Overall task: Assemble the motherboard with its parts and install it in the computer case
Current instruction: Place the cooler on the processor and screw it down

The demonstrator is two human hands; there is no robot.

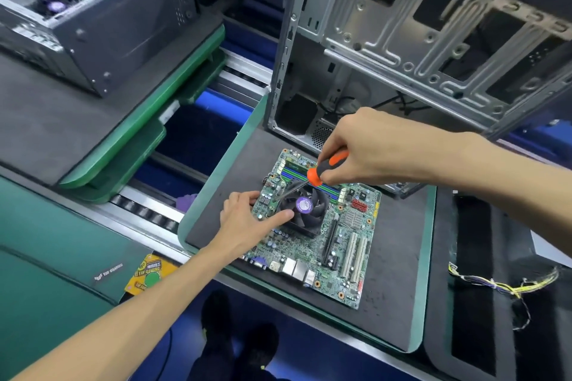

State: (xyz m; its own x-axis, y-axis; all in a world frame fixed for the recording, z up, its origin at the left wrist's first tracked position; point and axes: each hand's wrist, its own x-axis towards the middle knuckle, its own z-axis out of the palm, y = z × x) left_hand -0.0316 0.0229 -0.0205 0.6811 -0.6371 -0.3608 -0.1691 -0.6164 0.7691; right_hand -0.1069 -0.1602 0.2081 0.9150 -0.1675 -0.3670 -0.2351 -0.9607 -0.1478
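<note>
From the head camera, the motherboard lies flat on a dark foam pad that tops the surface, with the open computer case standing just behind it. On the board, toward its far left corner, sits the CPU cooler fan, and the memory slots run along the board's far edge. The right hand has its grip clamped on the orange-and-black handle of a screwdriver, whose shaft slants down to the fan's far left corner, where a mounting screw seems to sit. The left hand lies loose and unclenched at the board's left edge, its thumb resting against the fan's rim, steadying it. I judge the board to be light, stiff and fragile, with exposed pins and small parts; it is best lifted by its bare edges or by the fan's housing, never by the slots. A wire bundle lies well to the board's right.
</note>
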